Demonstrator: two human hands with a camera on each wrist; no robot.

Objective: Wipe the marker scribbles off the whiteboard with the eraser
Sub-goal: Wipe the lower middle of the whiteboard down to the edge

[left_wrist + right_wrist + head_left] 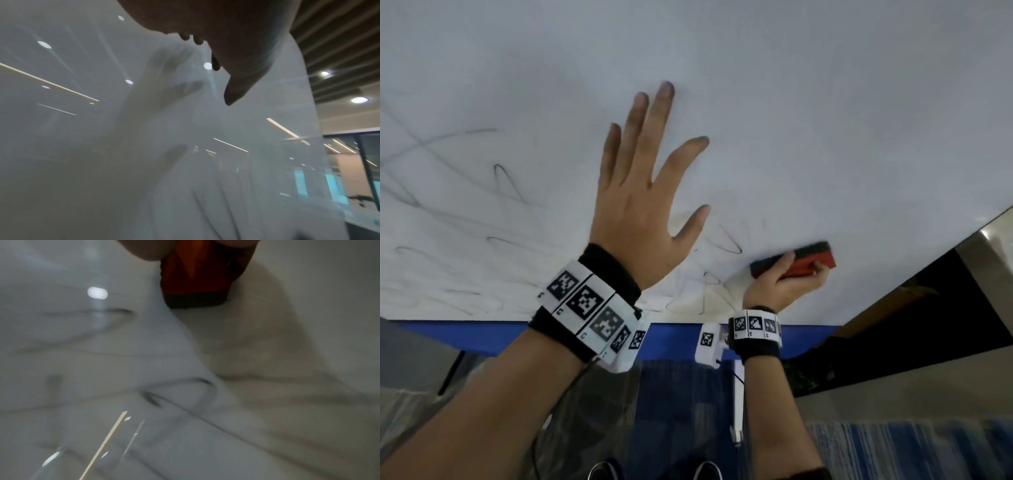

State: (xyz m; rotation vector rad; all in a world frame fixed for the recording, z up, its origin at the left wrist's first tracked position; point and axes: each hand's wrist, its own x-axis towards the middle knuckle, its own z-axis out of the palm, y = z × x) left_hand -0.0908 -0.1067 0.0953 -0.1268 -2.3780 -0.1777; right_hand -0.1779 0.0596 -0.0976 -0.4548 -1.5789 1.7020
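right hand (pixel 782 286): fingers curled round red eraser (pixel 808 262), dark felt face pressed to whiteboard (pixel 825 120) near its lower right | left hand (pixel 643 202): fingers spread wide, flat against board | marker scribbles (pixel 496 185): left of and below hands | blue edge (pixel 482 335): under board

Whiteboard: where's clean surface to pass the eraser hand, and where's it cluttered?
Free: the whiteboard is unmarked above the left hand and from the eraser up toward the right edge. Crowded: marker scribbles fill the left and lower area down to the blue frame; the spread left hand fills the centre. The right hand grips the eraser by the lower scribbles.
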